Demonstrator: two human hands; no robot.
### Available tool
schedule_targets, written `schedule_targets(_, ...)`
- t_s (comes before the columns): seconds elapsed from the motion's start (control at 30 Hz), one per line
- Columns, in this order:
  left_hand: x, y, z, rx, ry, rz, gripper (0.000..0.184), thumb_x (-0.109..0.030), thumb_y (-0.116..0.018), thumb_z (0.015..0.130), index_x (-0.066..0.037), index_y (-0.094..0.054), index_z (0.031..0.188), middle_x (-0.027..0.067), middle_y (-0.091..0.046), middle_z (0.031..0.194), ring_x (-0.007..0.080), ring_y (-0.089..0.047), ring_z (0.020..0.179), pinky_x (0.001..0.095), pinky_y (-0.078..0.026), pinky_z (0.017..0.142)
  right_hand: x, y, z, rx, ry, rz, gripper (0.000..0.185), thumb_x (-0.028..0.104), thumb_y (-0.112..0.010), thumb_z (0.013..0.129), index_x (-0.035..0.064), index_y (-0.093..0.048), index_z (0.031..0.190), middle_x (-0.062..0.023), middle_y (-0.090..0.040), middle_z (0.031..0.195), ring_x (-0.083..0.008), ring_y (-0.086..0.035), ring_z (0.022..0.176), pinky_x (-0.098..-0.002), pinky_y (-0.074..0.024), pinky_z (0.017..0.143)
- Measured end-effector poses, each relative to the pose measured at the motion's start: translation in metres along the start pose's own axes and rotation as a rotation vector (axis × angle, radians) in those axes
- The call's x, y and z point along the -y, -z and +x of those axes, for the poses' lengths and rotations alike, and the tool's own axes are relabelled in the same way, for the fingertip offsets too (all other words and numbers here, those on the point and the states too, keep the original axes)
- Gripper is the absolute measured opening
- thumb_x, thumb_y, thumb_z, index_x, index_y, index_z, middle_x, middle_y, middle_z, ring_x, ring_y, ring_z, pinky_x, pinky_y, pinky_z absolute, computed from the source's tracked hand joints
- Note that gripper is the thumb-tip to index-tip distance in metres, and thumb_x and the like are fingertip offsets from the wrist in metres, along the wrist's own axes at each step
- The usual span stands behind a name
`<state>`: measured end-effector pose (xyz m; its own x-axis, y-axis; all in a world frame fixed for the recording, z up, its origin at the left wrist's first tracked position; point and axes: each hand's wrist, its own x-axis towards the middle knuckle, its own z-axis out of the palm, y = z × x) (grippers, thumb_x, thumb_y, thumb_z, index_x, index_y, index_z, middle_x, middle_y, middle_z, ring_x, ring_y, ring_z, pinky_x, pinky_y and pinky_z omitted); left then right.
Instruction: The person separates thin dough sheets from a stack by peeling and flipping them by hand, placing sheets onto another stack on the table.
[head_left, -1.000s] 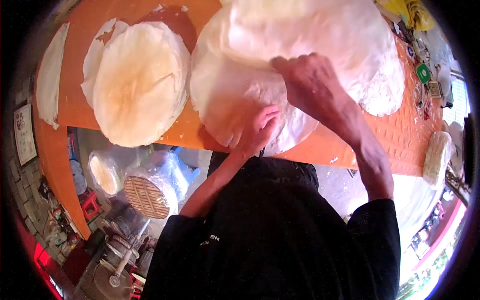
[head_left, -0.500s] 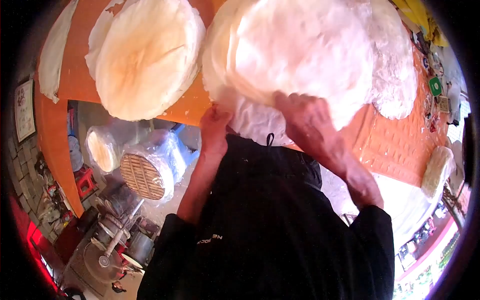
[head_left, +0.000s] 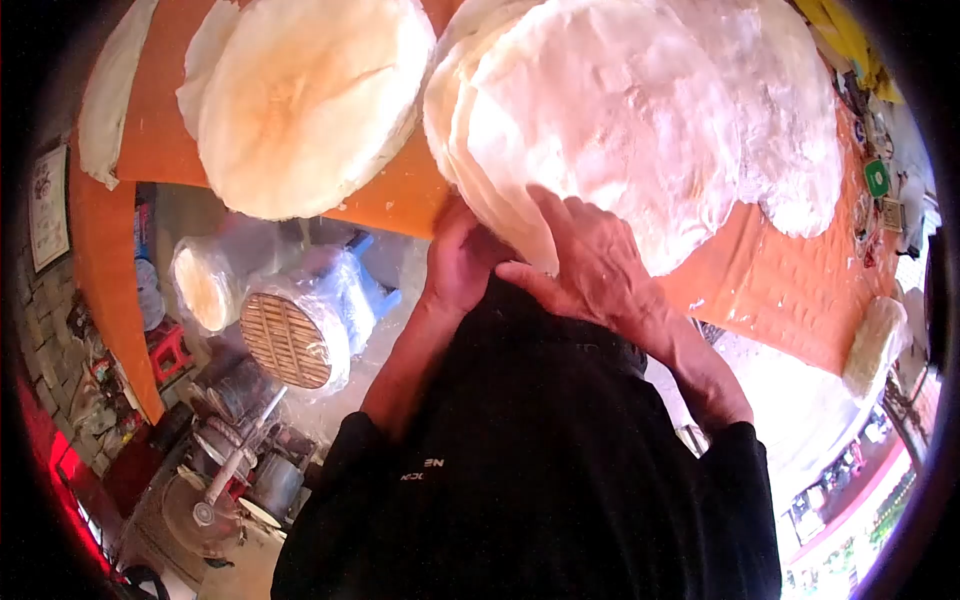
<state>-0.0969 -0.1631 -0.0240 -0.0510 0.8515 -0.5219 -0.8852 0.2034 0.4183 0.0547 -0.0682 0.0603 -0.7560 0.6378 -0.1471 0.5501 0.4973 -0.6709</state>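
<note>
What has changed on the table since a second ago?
The upper sheets have come toward the person, with the right hand at their near edge. The left hand has moved left from atop the lower sheets to the near-left edge; whether it grips is unclear. The separate round stack on the left stayed put on the orange table.

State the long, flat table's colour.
The long, flat table is orange, clearest in the head view.
</note>
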Motion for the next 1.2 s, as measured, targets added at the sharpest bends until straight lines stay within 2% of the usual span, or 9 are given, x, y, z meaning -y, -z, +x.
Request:
schedule_targets(0.1,-0.002,-0.025,0.000,-0.013,-0.123,0.080,0.048,-0.038,-0.034,0.099,-0.009,-0.039,0.137,0.0085,-0.052,0.130,0.0246,-0.049,0.120,0.0408,-0.040,0.100,0.014,0.009,0.015,-0.023,-0.036,-0.100,0.068,0.042,-0.072,0.074,-0.0010,-0.047,0.121,-0.0220,-0.057,0.080,-0.0378,-0.061,0.070,-0.0460,-0.0497,0.060)
schedule_targets(0.37,-0.012,-0.049,0.013,0.251,-0.059,0.111,0.054,-0.043,-0.028,0.099,-0.002,-0.046,0.129,0.0126,-0.056,0.124,0.0263,-0.054,0.114,0.0408,-0.041,0.098,-0.004,0.039,0.024,-0.166,0.084,-0.029,0.032,0.028,-0.077,0.071,0.0060,-0.056,0.084,-0.0168,-0.059,0.062,-0.0370,-0.060,0.057,-0.0420,-0.0492,0.051)
schedule_targets(0.57,-0.001,-0.001,0.059,-0.039,-0.101,0.345,0.049,-0.040,-0.054,0.092,-0.005,-0.049,0.125,0.0112,-0.059,0.114,0.0260,-0.057,0.105,0.0434,-0.048,0.089,0.023,0.152,0.022,-0.189,0.075,-0.116,0.018,0.018,-0.068,0.077,0.0053,-0.061,0.087,-0.0209,-0.060,0.069,-0.0347,-0.064,0.067,-0.0413,-0.0502,0.058)
schedule_targets(0.67,-0.020,-0.026,0.059,-0.339,-0.132,0.977,0.046,-0.030,-0.058,0.092,-0.009,-0.046,0.131,0.0081,-0.056,0.122,0.0236,-0.054,0.110,0.0386,-0.044,0.095,0.012,0.179,0.012,-0.224,0.037,-0.200,0.016,0.015,-0.066,0.077,0.0051,-0.061,0.087,-0.0205,-0.060,0.068,-0.0342,-0.064,0.066,-0.0416,-0.0499,0.058)
schedule_targets(0.77,-0.010,-0.071,0.045,-0.766,-0.947,0.574,0.031,-0.032,-0.052,0.095,-0.006,-0.054,0.112,0.0073,-0.059,0.099,0.0186,-0.058,0.075,0.0282,-0.050,0.059,0.002,0.198,0.004,-0.268,-0.010,-0.289,0.014,0.013,-0.063,0.076,0.0048,-0.061,0.088,-0.0200,-0.060,0.067,-0.0337,-0.063,0.065,-0.0420,-0.0497,0.057)
schedule_targets(0.8,-0.028,-0.033,0.050,-0.568,-0.571,0.934,0.036,-0.027,-0.057,0.091,-0.005,-0.051,0.119,0.0088,-0.057,0.111,0.0214,-0.056,0.093,0.0320,-0.048,0.076,-0.001,0.205,0.002,-0.284,-0.024,-0.323,0.014,0.012,-0.062,0.076,0.0047,-0.061,0.088,-0.0199,-0.060,0.067,-0.0335,-0.063,0.064,-0.0422,-0.0496,0.057)
schedule_targets(0.87,-0.022,0.014,0.061,-0.324,-0.497,1.262,0.044,-0.020,-0.062,0.086,0.001,-0.049,0.122,0.0140,-0.058,0.116,0.0227,-0.060,0.099,0.0341,-0.050,0.084,-0.006,0.216,-0.001,-0.317,-0.049,-0.386,0.013,0.010,-0.061,0.076,0.0046,-0.061,0.088,-0.0196,-0.059,0.066,-0.0331,-0.063,0.063,-0.0424,-0.0494,0.057)
schedule_targets(0.97,-0.022,0.019,0.064,-0.594,-0.704,1.277,0.038,-0.013,-0.066,0.083,0.000,-0.054,0.117,0.0094,-0.062,0.101,0.0183,-0.062,0.089,0.0309,-0.053,0.073,-0.014,0.225,-0.002,-0.370,-0.081,-0.485,0.013,0.008,-0.058,0.076,0.0043,-0.061,0.089,-0.0192,-0.059,0.066,-0.0326,-0.063,0.062,-0.0428,-0.0492,0.056)
schedule_targets(1.2,-0.027,0.014,0.078,-0.307,-0.239,0.527,0.031,-0.007,-0.064,0.084,-0.005,-0.055,0.113,0.0054,-0.061,0.093,0.0142,-0.059,0.072,0.0268,-0.051,0.061,-0.025,0.203,0.022,-0.446,-0.031,-0.724,0.016,0.002,-0.053,0.076,0.0037,-0.061,0.090,-0.0181,-0.058,0.064,-0.0313,-0.062,0.059,-0.0437,-0.0486,0.055)
